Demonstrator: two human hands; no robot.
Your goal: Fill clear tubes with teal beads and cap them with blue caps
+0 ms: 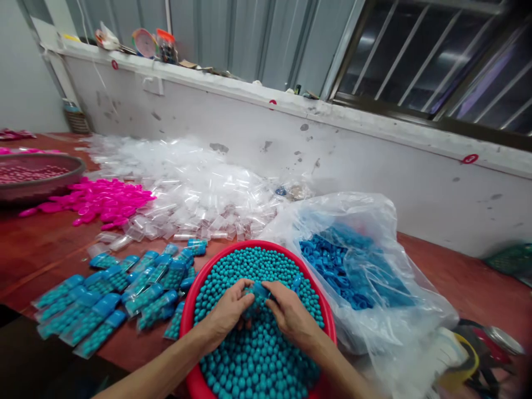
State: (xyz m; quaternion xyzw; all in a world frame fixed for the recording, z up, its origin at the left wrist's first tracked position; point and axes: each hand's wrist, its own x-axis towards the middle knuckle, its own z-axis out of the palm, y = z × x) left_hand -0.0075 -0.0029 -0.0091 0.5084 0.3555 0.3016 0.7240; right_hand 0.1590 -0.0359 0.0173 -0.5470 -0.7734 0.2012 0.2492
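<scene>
Both hands are over a red basin full of small teal balls. My left hand is closed around a small clear plastic container with teal balls in it, partly hidden by the fingers. The fingers of my right hand pinch a blue cap at the top of that container. Whether the cap is fully seated cannot be made out. Another blue cap lies on the balls near the basin's right side. Left of the basin lie several filled containers with blue caps.
To the right, a clear plastic bag holds many blue caps. Behind the basin is a heap of empty clear containers. Pink caps and a bowl of pink balls are at the left. A wall bounds the back.
</scene>
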